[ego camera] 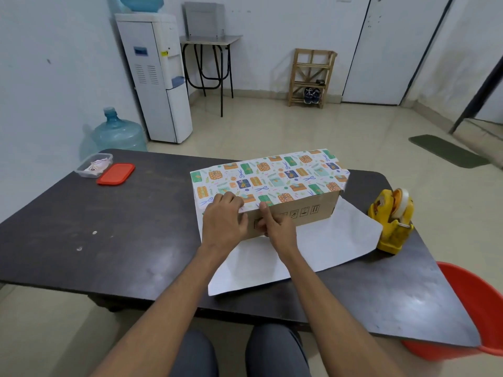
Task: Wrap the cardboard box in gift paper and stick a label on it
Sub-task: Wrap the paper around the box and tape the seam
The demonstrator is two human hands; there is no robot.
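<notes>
box (pixel 294 213) lies mid-table, long axis left-right. paper (pixel 269 175) is folded over its top. left hand (pixel 223 221), flat, presses paper at box's near-left edge; right hand (pixel 275 224) pins it beside, forefinger extended. tape dispenser (pixel 392 221) right of box, nearer right hand

Room was evenly, softly lit; light diffuse, source out of frame. Dull pale sheen lay on dark bench (pixel 114 240), strongest toward its near right corner. Shadows around bench were faint and soft-edged. Wide-angle distortion bowed bench edges and tilted door (pixel 386 50) behind bench. Overall image was slightly soft; forearms nearest camera looked mildly blurred. White walls were not blown out.
</notes>
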